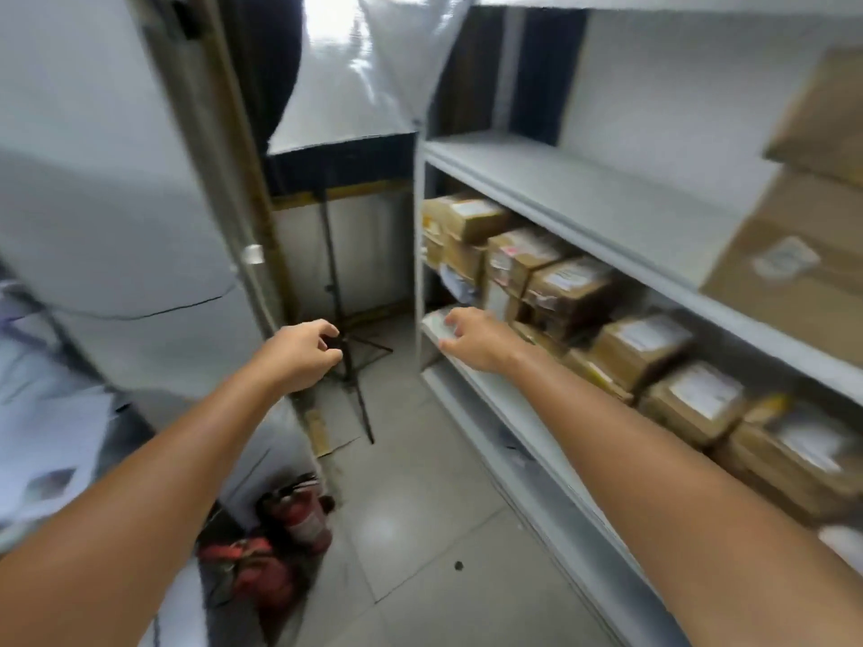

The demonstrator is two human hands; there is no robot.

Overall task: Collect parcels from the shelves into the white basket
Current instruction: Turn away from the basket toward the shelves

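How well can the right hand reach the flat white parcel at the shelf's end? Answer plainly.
Probably yes. The right hand is right at the flat white parcel, which lies at the open front corner of the shelf, with nothing between them. Blur hides whether they touch.

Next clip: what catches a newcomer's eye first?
The right hand reaches to a flat white parcel at the shelf's far end, while the left hand hovers empty over the aisle. Brown cardboard parcels crowd that right-side shelf, and red fire extinguishers sit on the floor, lower left.
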